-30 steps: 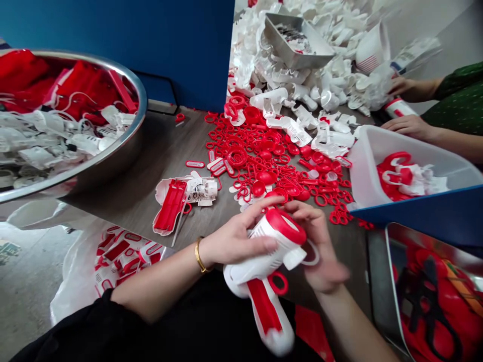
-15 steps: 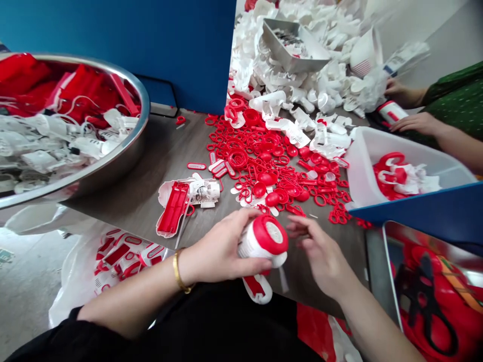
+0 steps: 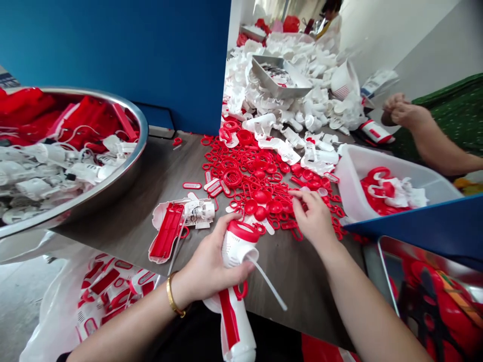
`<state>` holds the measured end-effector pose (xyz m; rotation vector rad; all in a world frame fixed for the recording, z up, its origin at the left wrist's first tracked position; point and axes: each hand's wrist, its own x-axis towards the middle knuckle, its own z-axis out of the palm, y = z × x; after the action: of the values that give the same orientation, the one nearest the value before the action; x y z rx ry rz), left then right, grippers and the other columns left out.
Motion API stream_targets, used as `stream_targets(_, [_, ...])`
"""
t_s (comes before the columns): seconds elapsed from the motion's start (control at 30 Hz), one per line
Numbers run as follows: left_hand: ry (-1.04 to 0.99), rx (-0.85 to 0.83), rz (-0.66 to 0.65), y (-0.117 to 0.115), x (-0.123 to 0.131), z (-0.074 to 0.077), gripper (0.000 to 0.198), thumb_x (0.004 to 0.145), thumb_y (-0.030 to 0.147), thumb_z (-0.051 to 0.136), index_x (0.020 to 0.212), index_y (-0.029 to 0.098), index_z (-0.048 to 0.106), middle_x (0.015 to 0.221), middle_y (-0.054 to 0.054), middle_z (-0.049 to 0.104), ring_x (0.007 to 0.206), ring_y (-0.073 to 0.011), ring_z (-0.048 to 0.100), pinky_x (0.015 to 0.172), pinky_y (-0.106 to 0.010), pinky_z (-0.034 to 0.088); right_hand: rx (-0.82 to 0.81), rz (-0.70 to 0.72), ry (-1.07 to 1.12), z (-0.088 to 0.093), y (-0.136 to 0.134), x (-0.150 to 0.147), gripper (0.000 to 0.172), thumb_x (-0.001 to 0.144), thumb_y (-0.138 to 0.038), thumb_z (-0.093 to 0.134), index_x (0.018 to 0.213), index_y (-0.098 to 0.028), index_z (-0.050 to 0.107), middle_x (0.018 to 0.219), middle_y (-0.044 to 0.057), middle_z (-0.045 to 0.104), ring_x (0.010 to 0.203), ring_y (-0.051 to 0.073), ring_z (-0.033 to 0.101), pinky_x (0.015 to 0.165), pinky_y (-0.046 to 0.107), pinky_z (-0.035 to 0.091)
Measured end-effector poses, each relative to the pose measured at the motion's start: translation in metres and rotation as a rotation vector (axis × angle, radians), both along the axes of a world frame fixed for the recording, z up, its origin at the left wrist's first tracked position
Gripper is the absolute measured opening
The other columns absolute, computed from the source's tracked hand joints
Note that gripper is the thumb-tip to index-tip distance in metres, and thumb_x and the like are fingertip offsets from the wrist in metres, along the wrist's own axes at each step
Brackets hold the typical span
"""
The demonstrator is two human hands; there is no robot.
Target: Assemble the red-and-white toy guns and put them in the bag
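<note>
fingers [image 3: 236,229] of the left hand [image 3: 207,266] wrap clamped around the head of a white-and-red plastic handheld device [image 3: 234,314], just under its red rim. thumb side faces the lower left of the frame. gold bangle [image 3: 172,296] on that wrist. device sits low center, handle pointing down and running out of the bottom edge, perforated white head up. thin white rod [image 3: 268,284] sticks out from the head toward the lower right; red ring [image 3: 241,290] hangs by the handle.

right hand [image 3: 313,218] is center right, fingers bunched together and down among red plastic loops [image 3: 241,173]; cannot tell if they pinch one.

just left of the device lies an opened white casing with red panel [image 3: 168,234]. steel basin [image 3: 145,138] upper left, heaped with red and white parts. clear plastic bag [image 3: 45,322] lower left, with red-and-white parts. white plastic bin [image 3: 350,196] right of the loops. white scrap heap [image 3: 264,95] top center, steel tray [image 3: 279,80] on it. co-worker's hands [image 3: 402,110] at right, green sleeve [image 3: 449,120], well apart.
</note>
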<state>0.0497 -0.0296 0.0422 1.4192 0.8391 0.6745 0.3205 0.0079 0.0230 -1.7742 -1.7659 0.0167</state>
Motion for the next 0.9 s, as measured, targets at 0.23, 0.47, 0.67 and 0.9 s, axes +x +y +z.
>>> stream_targets(0.23, [-0.104, 0.0, -0.036, 0.01, 0.0, 0.005, 0.081, 0.077, 0.031, 0.07, 0.141, 0.025, 0.021, 0.082, 0.001, 0.058, 0.065, -0.0126, 0.053, 0.059, -0.022, 0.042, -0.256, -0.107, -0.125, -0.009, 0.066, 0.026, 0.026, 0.085, -0.02, 0.051, 0.099, -0.016, 0.072, 0.094, 0.011, 0.069, 0.086, 0.023, 0.064, 0.082, 0.038, 0.05])
stream_targets(0.47, [-0.09, 0.003, -0.025, 0.015, 0.004, 0.009, 0.083, 0.077, 0.032, 0.07, 0.143, 0.023, 0.02, 0.084, 0.0, 0.058, 0.067, -0.0137, 0.053, 0.065, -0.025, 0.043, -0.301, -0.017, -0.195, -0.008, 0.104, 0.02, 0.016, 0.078, -0.026, 0.066, 0.086, -0.018, 0.077, 0.09, 0.01, 0.067, 0.083, 0.025, 0.063, 0.079, 0.039, 0.05])
stream_targets(0.67, [0.088, 0.202, 0.082, 0.024, 0.0, 0.005, 0.087, 0.071, 0.033, 0.076, 0.143, 0.021, 0.028, 0.108, -0.008, 0.06, 0.093, -0.0243, 0.059, 0.087, -0.034, 0.044, -0.208, -0.087, -0.137, -0.015, 0.062, 0.021, 0.036, 0.088, -0.034, 0.054, 0.117, -0.019, 0.068, 0.097, 0.01, 0.071, 0.088, 0.024, 0.065, 0.086, 0.039, 0.05])
stream_targets(0.9, [0.093, 0.326, 0.106, 0.023, -0.002, 0.003, 0.087, 0.071, 0.032, 0.076, 0.144, 0.021, 0.029, 0.129, -0.011, 0.053, 0.11, -0.028, 0.055, 0.098, -0.037, 0.039, -0.032, -0.22, -0.077, -0.013, 0.03, 0.034, 0.036, 0.089, -0.032, 0.048, 0.111, -0.016, 0.071, 0.101, 0.012, 0.071, 0.093, 0.026, 0.066, 0.087, 0.041, 0.05])
